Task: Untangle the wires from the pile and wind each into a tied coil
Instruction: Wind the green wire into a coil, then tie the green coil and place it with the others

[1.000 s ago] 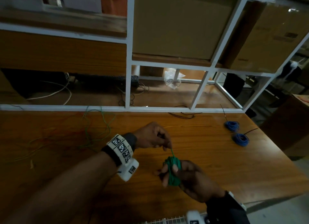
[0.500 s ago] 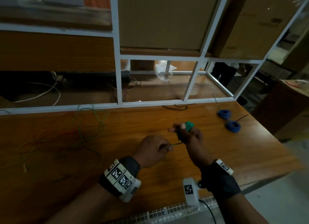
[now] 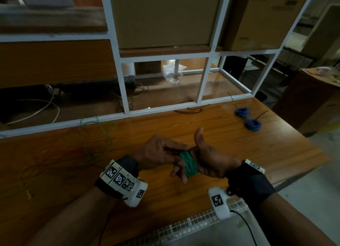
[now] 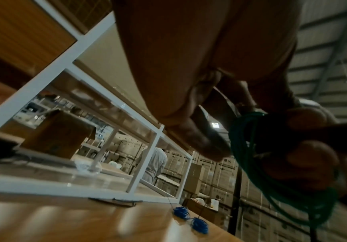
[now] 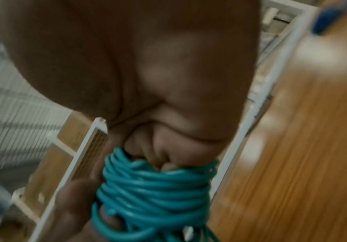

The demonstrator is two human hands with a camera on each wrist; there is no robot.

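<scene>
A green wire coil (image 3: 189, 164) is wound round the fingers (image 3: 179, 174) of my right hand (image 3: 211, 159), above the middle of the wooden table (image 3: 239, 153). That hand's thumb points up, off the coil. My left hand (image 3: 160, 153) reaches in from the left and its fingertips pinch the wire at the coil's top. In the left wrist view the green wire coil (image 4: 249, 157) loops round two right fingertips (image 4: 311, 157). The right wrist view shows the green wire coil (image 5: 154, 188) close up on the fingers.
Two tied blue coils (image 3: 242, 112) (image 3: 253, 124) lie at the far right of the table. Loose green and yellowish wires (image 3: 97, 135) sprawl at the left. A white metal frame (image 3: 127, 113) borders the table's far edge, with a black wire (image 3: 191, 110) beside it. A person in white (image 4: 154, 163) stands beyond.
Both hands came back toward me and lower. The right hand turned thumb-up with the coil on its fingers, and the left hand closed in onto the coil.
</scene>
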